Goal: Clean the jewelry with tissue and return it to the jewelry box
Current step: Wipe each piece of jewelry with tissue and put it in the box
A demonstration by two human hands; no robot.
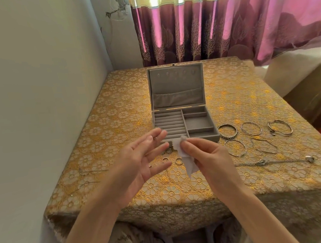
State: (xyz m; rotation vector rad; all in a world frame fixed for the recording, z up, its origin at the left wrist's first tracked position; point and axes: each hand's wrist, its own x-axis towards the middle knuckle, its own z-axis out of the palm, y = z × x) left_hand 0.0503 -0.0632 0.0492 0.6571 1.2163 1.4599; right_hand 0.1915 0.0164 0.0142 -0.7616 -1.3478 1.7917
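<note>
An open grey jewelry box point(200, 123) stands mid-table with its lid upright; its ring rolls and compartments look empty. My left hand point(140, 162) hovers in front of the box, fingers nearly straight, pinching a small ring point(155, 138) between thumb and forefinger. To its right, my right hand point(206, 154) grips a crumpled white tissue point(185, 158) that hangs down from its fingers. Loose rings point(178, 161) lie on the cloth under my hands. Several silver bracelets point(227, 131) are spread out right of the box.
A gold floral cloth covers the table point(240, 182). A long chain with a pendant point(273, 162) lies near the right front. Thin chains point(94, 170) lie at the left, close to the wall. Purple curtains hang behind the table; a cardboard box point(309, 91) stands to the right.
</note>
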